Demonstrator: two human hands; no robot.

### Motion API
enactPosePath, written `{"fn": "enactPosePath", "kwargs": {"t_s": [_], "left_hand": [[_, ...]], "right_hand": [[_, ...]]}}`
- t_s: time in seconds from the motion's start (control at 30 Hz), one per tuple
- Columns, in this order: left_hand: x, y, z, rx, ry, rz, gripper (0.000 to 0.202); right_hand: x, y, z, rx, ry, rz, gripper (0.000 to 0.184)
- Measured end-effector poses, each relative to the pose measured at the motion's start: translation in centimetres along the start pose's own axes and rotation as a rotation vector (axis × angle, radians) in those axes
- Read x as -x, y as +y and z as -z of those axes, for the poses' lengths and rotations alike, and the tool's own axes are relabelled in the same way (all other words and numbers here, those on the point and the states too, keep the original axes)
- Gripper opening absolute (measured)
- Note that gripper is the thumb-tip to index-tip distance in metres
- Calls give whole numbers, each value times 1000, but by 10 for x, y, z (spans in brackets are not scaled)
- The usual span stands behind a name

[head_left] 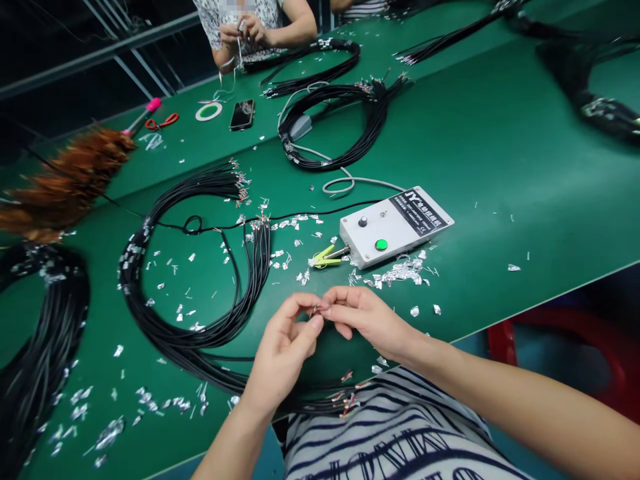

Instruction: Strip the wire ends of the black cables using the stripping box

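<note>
Close to the table's front edge, my left hand and my right hand meet fingertip to fingertip. Between them is the stripped end of a cable, its thin wires showing a bit of red. My left thumb and forefinger pinch this end, and the fingers of my right hand are closed on the wires. The rest of that cable is mostly hidden by my left hand. A coiled bundle of black cables curves from the left to under my left wrist, and several stripped ends lie by my shirt.
Beyond my hands sits a white control box with a green button and a yellow-green clip. Foil scraps litter the green table. Further off are another cable coil, a phone, a feather duster and a co-worker's hands.
</note>
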State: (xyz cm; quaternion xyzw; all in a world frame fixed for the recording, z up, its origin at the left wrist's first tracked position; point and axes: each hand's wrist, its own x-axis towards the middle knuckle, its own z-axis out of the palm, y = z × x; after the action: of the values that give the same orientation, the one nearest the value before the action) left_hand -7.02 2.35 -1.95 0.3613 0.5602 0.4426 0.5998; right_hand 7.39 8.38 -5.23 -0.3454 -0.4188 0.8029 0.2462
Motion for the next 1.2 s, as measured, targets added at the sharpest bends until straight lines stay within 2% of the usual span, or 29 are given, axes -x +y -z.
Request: {"fn": "enactPosePath", "kwargs": {"t_s": [0.17,0.33,0.43,0.5,0.67,0.83,1.03,1.2], "left_hand": [[-3,-1,-4,-38,90,-44,24],[-5,4,-3,-59,40,-98,13],[-6,6,-2,-1,-8,-84,12],[-8,4,-4,26,11,-74,16],[-8,-10,-17,14,229,-135,23],[-6,-18,-26,-96,313,-242,21],[-4,-21,-24,-166,333,-235,20],[-4,-25,-21,-220,338,-239,23]], "right_hand": [[3,-4,2,-75,-53,-51,22],[5,-3,4,-205,-116,-144,25],[7,-2,3,-129,-103,-92,24],[7,-3,2,-50,-82,-53,23],[7,-5,1,54,-31,12,21],[6,-3,2,124,-2,54,22],[5,-3,4,247,9,122,18],[6,-4,7,352,48,118,15]]}}
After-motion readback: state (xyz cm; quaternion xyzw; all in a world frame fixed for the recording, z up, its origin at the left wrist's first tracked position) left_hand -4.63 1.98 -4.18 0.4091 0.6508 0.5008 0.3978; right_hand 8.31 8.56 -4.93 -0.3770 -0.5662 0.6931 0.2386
